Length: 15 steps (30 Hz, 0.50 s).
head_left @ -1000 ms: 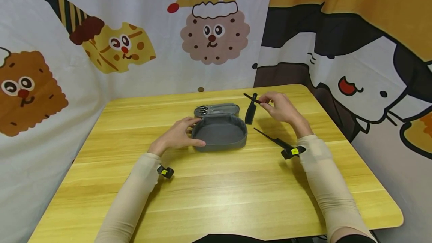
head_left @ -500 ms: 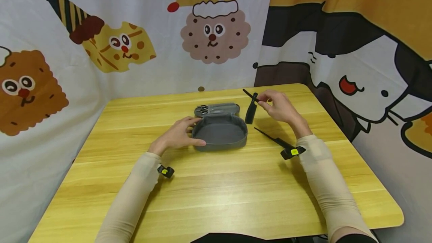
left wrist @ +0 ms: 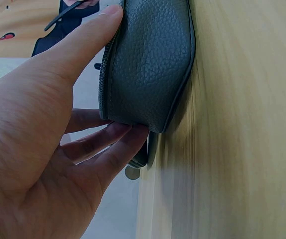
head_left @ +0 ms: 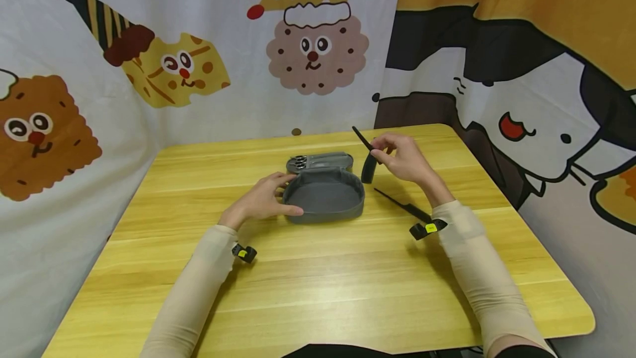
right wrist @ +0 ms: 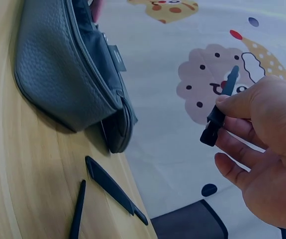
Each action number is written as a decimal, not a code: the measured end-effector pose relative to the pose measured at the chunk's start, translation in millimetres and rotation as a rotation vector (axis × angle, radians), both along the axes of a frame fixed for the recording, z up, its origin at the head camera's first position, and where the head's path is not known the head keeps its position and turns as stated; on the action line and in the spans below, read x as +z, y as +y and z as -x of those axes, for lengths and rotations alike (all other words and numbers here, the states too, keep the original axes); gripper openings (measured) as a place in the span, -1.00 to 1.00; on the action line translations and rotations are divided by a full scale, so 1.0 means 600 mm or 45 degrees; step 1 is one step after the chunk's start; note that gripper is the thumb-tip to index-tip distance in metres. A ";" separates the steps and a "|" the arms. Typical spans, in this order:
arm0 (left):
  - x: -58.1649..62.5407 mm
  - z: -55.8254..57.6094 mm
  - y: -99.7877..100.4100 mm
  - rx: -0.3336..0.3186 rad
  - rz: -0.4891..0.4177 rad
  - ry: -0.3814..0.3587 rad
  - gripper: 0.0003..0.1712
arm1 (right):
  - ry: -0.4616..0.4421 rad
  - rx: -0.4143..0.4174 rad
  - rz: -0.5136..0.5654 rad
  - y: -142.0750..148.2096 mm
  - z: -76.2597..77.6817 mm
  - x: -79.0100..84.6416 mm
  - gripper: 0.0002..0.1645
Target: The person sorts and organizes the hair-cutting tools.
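The grey oval zip case (head_left: 323, 217) stands unzipped on the table, its lid (head_left: 325, 160) folded back behind it. My left hand (head_left: 260, 198) holds its left end, thumb at the front rim and fingers round the side; the left wrist view shows the fingertips (left wrist: 138, 132) against the leathery wall (left wrist: 150, 64). Right of the case, my right hand (head_left: 402, 156) pinches a slim black tool (right wrist: 227, 89) with a boxy lower end, raised above the table and pointing up and left. Under it lies a flat black tool (head_left: 369, 170) with a wide blade and narrow handle, partly hidden by the hand.
A black tail comb (head_left: 412, 210) lies below the right hand, its thick end hidden behind the wrist camera (head_left: 427, 229). Metal scissor-like handles (head_left: 300, 162) show in the lid. A cartoon-printed cloth (head_left: 199, 115) hangs behind the wooden table (head_left: 308, 303).
My right hand has moved slightly left with the slim black tool, which now tilts more steeply upward and covers part of the flat tool behind. The left hand and case stay in place.
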<state>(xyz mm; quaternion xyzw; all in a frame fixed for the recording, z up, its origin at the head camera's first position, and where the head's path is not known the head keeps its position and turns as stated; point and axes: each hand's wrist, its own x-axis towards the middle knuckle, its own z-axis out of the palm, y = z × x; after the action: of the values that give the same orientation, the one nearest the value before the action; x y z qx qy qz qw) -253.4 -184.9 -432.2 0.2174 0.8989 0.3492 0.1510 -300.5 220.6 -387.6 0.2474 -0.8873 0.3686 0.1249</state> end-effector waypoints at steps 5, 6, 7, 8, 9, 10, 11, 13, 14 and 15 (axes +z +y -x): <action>0.000 0.000 0.000 -0.002 0.002 0.010 0.27 | -0.006 -0.007 0.032 -0.010 -0.008 0.004 -0.76; 0.000 0.000 0.000 -0.003 0.003 0.011 0.27 | -0.008 -0.005 0.040 -0.012 -0.009 0.005 -0.76; 0.000 0.000 0.000 -0.004 0.003 0.012 0.27 | -0.013 -0.002 0.049 -0.014 -0.011 0.006 -0.75; 0.000 0.000 0.000 -0.005 0.005 0.013 0.27 | -0.018 0.002 0.059 -0.016 -0.012 0.007 -0.75; 0.001 0.000 -0.001 -0.006 0.006 0.012 0.27 | -0.027 0.004 0.070 -0.018 -0.014 0.008 -0.74; 0.001 0.000 -0.001 -0.005 0.008 0.011 0.27 | -0.034 0.009 0.084 -0.020 -0.015 0.009 -0.74; 0.001 0.000 -0.001 -0.006 0.010 0.012 0.27 | -0.042 0.015 0.100 -0.022 -0.016 0.009 -0.74; 0.000 0.000 -0.001 -0.004 0.012 0.012 0.27 | -0.060 0.024 0.134 -0.024 -0.018 0.011 -0.73; 0.000 0.000 -0.001 -0.002 0.014 0.014 0.27 | -0.066 0.026 0.150 -0.026 -0.019 0.012 -0.74; -0.001 -0.001 -0.001 0.000 0.015 0.013 0.28 | -0.075 0.028 0.164 -0.027 -0.020 0.012 -0.74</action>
<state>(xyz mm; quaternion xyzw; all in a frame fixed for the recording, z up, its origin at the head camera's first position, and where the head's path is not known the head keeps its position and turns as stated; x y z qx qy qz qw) -253.1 -185.8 -432.5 0.2184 0.9017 0.3428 0.1478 -288.7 204.6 -380.3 0.2376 -0.8622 0.4335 0.1106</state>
